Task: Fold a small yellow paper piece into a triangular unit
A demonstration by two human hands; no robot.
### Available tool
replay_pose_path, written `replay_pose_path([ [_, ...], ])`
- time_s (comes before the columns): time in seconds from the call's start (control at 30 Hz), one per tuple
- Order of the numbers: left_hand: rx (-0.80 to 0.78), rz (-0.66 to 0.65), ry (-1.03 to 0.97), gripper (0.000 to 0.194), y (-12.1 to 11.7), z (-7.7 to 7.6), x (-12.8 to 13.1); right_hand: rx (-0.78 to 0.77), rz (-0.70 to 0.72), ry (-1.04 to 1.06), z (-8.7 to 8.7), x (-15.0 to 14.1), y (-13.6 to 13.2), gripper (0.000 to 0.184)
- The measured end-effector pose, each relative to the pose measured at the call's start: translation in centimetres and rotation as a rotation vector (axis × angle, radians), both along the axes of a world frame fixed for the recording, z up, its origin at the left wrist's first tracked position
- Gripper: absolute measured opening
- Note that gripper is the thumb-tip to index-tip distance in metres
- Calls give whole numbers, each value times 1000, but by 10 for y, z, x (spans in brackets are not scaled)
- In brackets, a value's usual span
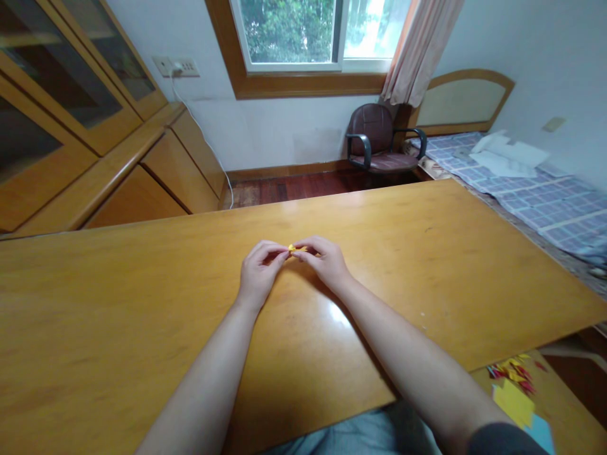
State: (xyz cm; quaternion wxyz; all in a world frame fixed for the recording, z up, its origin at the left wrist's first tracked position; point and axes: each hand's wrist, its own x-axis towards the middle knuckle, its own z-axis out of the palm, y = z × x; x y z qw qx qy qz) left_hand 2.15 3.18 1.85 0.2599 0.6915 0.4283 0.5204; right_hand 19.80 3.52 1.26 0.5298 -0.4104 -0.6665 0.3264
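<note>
A small yellow piece of folded paper (291, 249) is pinched between my two hands, just above the wooden table (142, 303). My left hand (262, 268) grips its left side with thumb and forefinger. From the other side, the thumb and fingers of my right hand (325, 259) close on it. Most of the piece is covered by my fingertips, so its exact shape cannot be made out.
At the lower right, a lower surface (564, 392) bears yellow paper (515, 403), blue paper (540, 433) and several small red and yellow folded pieces (519, 374). Beyond the table stand an office chair (374, 136), a bed (535, 196) and a wooden cabinet (142, 183).
</note>
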Motion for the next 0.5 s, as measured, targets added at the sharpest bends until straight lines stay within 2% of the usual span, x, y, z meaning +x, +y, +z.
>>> replay_pose_path([
  [0.17, 52, 5, 56, 6, -2, 2, -1, -42, 28, 54, 0, -1, -1, 9],
  [0.5, 21, -60, 25, 6, 0, -2, -1, -19, 63, 131, 0, 0, 1, 5],
])
